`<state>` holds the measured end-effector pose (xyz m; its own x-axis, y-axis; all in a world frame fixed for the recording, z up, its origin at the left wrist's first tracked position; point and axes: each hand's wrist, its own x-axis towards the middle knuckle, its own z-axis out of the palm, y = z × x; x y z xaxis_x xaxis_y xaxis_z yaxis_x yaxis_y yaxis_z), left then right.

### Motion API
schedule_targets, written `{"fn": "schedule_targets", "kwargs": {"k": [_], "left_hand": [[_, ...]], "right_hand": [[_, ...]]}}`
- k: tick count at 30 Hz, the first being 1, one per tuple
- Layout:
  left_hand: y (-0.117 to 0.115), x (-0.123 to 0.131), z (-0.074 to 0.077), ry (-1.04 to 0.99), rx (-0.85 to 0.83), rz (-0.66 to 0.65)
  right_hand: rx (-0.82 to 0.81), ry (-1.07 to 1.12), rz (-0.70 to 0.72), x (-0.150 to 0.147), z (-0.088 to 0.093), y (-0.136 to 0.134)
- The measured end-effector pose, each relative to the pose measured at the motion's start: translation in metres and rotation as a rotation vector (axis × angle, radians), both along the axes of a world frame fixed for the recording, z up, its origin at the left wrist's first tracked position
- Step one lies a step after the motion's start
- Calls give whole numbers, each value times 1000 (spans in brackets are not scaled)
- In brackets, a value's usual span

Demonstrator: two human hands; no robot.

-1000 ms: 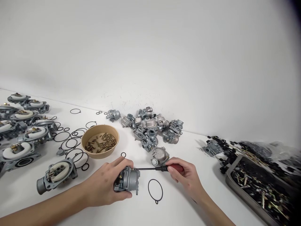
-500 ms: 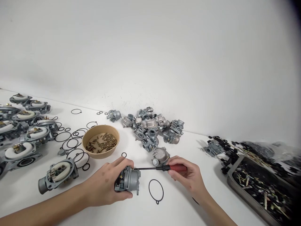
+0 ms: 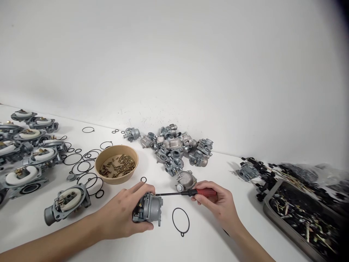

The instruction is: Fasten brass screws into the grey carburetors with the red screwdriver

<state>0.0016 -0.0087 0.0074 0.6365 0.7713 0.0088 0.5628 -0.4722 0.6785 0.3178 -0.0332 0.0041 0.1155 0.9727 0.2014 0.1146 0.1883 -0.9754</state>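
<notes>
A grey metal carburetor (image 3: 154,209) lies on its side on the white table, with my left hand (image 3: 127,213) wrapped round its left end. My right hand (image 3: 216,203) closes on the red handle of a screwdriver (image 3: 205,191). Its thin dark shaft runs level to the left, and the tip meets the upper edge of the carburetor; the screw there is too small to make out. Just right of the carburetor lies a black rubber gasket ring (image 3: 180,221) with a small loop. Behind the screwdriver rests another carburetor (image 3: 186,180).
A tan bowl (image 3: 99,171) holds many small brass screws. Opened carburetors with white floats (image 3: 69,200) stand at left, beside scattered black O-rings (image 3: 91,182). A carburetor pile (image 3: 174,145) lies near the wall. At right is a metal tray (image 3: 283,225) of small parts.
The screwdriver handle has turned and shifted slightly in my right hand, and its fingers have moved a little. My left hand and the carburetor stay where they were.
</notes>
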Motion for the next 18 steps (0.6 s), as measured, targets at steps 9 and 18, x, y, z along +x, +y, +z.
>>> {"fn": "schedule_targets", "kwargs": {"k": [9, 18], "left_hand": [[-1, 0, 2, -15, -23, 5], [-3, 0, 4, -8, -25, 69]], "right_hand": [[17, -9, -11, 2, 0, 2], [95, -47, -20, 8, 5, 3]]}}
